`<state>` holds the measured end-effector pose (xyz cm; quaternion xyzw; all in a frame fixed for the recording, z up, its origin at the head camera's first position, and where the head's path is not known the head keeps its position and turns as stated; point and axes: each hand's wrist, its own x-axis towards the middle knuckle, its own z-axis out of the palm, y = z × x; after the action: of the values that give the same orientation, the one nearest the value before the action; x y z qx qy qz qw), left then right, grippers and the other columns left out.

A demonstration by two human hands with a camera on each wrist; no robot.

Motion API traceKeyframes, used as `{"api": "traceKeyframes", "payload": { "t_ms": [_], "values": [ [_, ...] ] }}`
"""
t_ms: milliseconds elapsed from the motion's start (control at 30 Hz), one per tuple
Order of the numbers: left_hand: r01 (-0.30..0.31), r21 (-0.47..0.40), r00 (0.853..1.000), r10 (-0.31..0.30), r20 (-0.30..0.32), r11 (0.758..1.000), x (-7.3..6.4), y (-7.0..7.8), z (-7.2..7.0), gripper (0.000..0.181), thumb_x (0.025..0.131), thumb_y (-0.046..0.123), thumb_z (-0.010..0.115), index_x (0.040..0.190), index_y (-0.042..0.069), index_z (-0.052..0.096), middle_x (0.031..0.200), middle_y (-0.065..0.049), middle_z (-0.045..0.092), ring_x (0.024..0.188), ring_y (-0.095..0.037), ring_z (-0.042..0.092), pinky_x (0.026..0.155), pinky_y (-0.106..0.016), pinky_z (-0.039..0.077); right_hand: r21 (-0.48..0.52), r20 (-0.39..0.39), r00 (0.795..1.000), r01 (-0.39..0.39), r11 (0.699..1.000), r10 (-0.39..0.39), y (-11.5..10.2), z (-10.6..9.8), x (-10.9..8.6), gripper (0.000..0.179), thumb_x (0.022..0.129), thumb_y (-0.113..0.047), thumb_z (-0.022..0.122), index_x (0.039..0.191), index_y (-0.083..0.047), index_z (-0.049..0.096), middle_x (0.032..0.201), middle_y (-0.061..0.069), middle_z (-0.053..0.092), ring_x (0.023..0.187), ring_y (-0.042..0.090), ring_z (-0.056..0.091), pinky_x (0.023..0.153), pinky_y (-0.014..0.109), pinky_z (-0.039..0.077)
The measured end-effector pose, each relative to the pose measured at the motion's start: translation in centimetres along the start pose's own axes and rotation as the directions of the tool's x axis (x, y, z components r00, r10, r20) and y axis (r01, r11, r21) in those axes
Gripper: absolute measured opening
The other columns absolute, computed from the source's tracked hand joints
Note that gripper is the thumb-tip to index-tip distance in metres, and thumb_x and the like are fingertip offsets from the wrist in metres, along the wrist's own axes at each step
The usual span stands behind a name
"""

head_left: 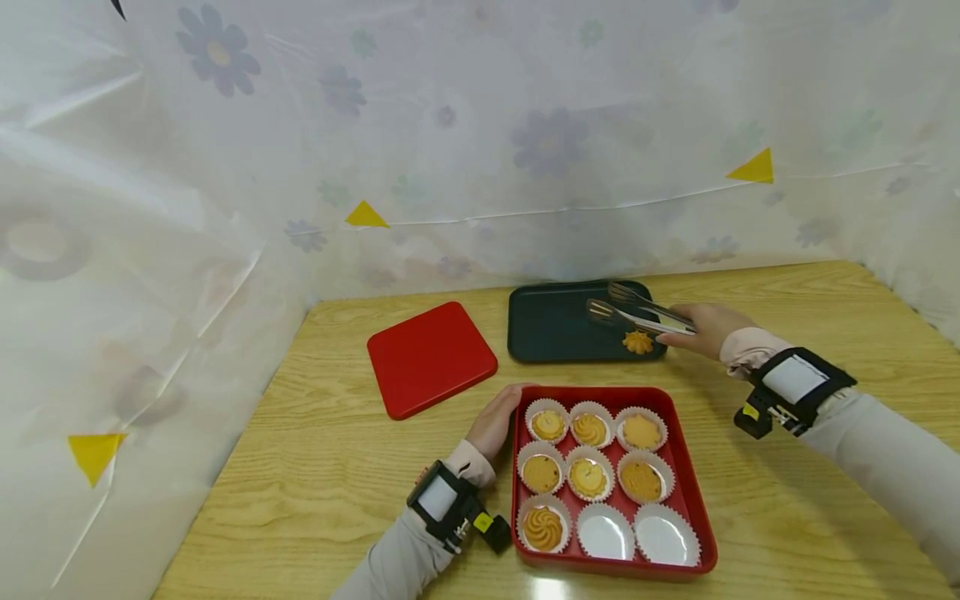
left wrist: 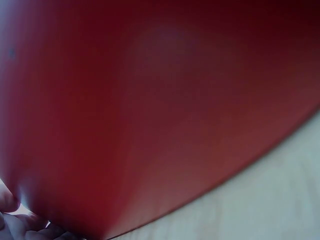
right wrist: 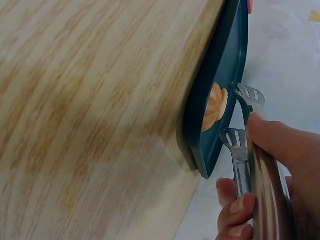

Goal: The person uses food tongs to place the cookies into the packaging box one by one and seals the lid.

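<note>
My right hand (head_left: 708, 327) holds metal serving tongs (right wrist: 267, 185) with slotted ends, their arms spread apart over the dark green tray (head_left: 551, 325). A star-shaped piped cookie (head_left: 637, 342) lies near the tray's front right corner, just in front of the tongs. Against the far left corner of a red box (head_left: 693, 508), my left hand (head_left: 492, 423) grips the wall, its fingers bent round the corner. In the box stand white paper cups; several hold cookies (head_left: 542, 528), while two cups (head_left: 605, 532) at the front middle and right hold none. The box's red outer wall (left wrist: 165, 110) fills most of the left wrist view.
A red square lid (head_left: 431, 358) lies on the wooden table (head_left: 322, 467), left of the tray. Behind the table hangs a flower-patterned plastic sheet (head_left: 450, 125) with yellow triangles on it.
</note>
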<state>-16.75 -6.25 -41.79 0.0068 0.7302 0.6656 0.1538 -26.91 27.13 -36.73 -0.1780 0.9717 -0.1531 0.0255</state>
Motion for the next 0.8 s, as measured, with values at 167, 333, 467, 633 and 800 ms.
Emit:
{"api": "traceKeyframes", "payload": {
  "t_ms": [167,333,467,633,800],
  "values": [
    [-0.018,0.02,1.0,0.018,0.007,1.0,0.08,0.02,-0.02,0.041,0.105,0.03,0.033,0.134,0.011,0.055,0.129,-0.009,0.056,0.118,-0.023,0.047,0.11,-0.05,0.028,-0.003,0.01,1.0,-0.011,1.0,0.011,-0.08,0.24,0.32,0.064,0.09,-0.033,0.067,0.127,0.016,0.051,0.095,0.024,0.065,0.073,0.027,0.056,0.071,0.049,0.049],
    [-0.032,0.03,0.999,0.032,0.01,0.999,0.16,0.03,-0.03,0.042,0.105,0.03,0.033,0.134,0.01,0.055,0.13,-0.009,0.056,0.12,-0.022,0.046,0.111,-0.05,0.027,-0.002,0.016,1.0,-0.023,1.0,0.023,-0.36,0.39,0.47,0.064,0.091,-0.033,0.065,0.129,0.016,0.049,0.103,0.031,0.064,0.078,0.031,0.059,0.079,0.055,0.049],
    [-0.026,0.024,1.0,0.026,0.006,0.999,0.22,0.05,0.02,0.042,0.105,0.031,0.033,0.135,0.01,0.054,0.131,-0.009,0.056,0.121,-0.023,0.046,0.112,-0.05,0.026,-0.02,0.014,1.0,-0.016,1.0,0.017,-0.51,0.44,0.46,0.063,0.092,-0.031,0.065,0.13,0.016,0.048,0.111,0.036,0.061,0.086,0.039,0.063,0.083,0.057,0.048],
    [-0.008,0.002,1.0,0.008,0.0,1.0,0.23,0.05,0.11,0.04,0.105,0.031,0.034,0.134,0.012,0.055,0.129,-0.008,0.056,0.12,-0.022,0.046,0.112,-0.05,0.026,-0.042,-0.013,1.0,0.006,0.999,-0.007,-0.57,0.49,0.36,0.059,0.092,-0.028,0.066,0.128,0.016,0.05,0.112,0.037,0.061,0.09,0.043,0.064,0.083,0.058,0.048],
    [-0.022,0.012,1.0,0.022,0.001,1.0,0.15,0.09,0.15,0.041,0.105,0.031,0.033,0.133,0.011,0.055,0.129,-0.008,0.056,0.12,-0.021,0.046,0.111,-0.05,0.027,-0.06,-0.041,0.999,0.018,0.998,-0.021,-0.68,0.7,0.3,0.055,0.091,-0.025,0.066,0.126,0.015,0.052,0.111,0.036,0.061,0.091,0.046,0.064,0.084,0.059,0.049]
  ]
}}
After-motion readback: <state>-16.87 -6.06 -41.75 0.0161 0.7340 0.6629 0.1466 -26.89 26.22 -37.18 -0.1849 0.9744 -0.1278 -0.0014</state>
